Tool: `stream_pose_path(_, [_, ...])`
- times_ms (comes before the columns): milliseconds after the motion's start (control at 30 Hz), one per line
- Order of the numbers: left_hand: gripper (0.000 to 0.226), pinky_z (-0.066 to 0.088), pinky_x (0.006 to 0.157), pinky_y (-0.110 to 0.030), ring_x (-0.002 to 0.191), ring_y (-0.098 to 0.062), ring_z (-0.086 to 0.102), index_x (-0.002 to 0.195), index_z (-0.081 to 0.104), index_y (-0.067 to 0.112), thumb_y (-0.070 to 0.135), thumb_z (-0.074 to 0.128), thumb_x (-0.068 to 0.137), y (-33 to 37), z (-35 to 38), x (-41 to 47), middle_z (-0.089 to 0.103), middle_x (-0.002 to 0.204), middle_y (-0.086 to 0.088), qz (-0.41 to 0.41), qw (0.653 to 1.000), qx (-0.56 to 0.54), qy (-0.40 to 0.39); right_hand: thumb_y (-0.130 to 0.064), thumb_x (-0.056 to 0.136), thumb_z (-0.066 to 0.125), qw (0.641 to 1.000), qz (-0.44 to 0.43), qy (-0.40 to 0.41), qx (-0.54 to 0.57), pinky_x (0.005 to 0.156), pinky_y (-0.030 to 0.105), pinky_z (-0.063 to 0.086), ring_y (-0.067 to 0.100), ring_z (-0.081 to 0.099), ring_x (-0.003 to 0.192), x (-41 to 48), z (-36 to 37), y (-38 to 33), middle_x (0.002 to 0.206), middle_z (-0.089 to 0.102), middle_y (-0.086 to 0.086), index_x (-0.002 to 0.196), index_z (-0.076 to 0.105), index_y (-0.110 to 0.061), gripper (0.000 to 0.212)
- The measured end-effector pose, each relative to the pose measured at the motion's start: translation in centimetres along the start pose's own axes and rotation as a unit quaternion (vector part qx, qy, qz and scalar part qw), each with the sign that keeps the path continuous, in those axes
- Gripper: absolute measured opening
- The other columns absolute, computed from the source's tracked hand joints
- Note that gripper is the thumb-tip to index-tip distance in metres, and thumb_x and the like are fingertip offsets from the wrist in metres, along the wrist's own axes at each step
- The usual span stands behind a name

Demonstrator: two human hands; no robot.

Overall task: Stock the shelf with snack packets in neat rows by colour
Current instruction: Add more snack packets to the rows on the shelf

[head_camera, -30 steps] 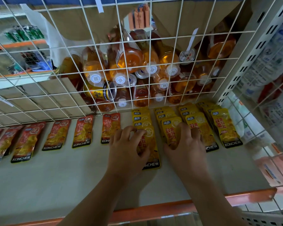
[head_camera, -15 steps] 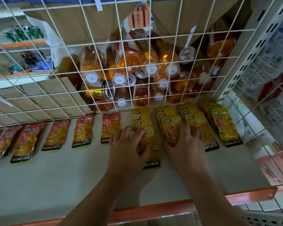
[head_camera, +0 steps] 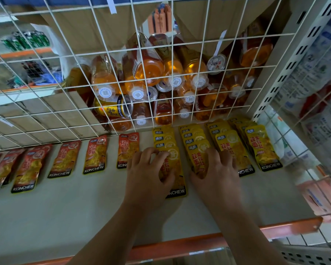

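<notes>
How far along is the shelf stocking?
Done: red packets in a row left, yellow packets in stacks right. In hand: left hand pinches the leftmost yellow stack, right hand the next yellow stack. Left: aligning the leftmost, which juts forward.

Four yellow rows [head_camera: 264, 148], roughly seven reds [head_camera: 95, 155]
</notes>
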State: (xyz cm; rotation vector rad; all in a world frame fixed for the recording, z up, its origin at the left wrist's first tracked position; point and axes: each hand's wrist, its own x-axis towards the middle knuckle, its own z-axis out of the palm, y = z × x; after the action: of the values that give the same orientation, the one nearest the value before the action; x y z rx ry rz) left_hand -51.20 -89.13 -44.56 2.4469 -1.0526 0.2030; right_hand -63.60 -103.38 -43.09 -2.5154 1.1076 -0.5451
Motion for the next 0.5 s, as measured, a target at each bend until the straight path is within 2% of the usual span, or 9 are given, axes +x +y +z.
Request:
stream_pose_path(300, [0.048, 0.043, 0.098, -0.044, 0.117, -0.022, 0.050, 0.127, 0.068, 0.030, 0.055, 0.055, 0.088, -0.01, 0.07, -0.03, 0.057, 0.127, 0.004, -0.003, 1.000, 0.002, 0.000, -0.046, 0.067, 0.085, 0.999, -0.010, 0.028, 0.012, 0.082, 0.050, 0.052, 0.037, 0.052, 0.102, -0.33, -0.07, 0.23, 0.111, 0.055, 0.011, 0.120, 0.057, -0.018, 0.066])
stream_pose_path(500, [0.050, 0.043, 0.099, -0.045, 0.117, -0.022, 0.049, 0.128, 0.067, 0.030, 0.055, 0.055, 0.087, 0.00, 0.13, -0.01, 0.057, 0.128, 0.004, -0.004, 1.000, 0.003, -0.002, -0.043, 0.069, 0.084, 0.999, -0.018, 0.025, 0.037, 0.086, 0.049, 0.051, 0.033, 0.052, 0.101, -0.42, -0.39, 0.37, 0.109, 0.056, 0.009, 0.117, 0.061, -0.017, 0.060])
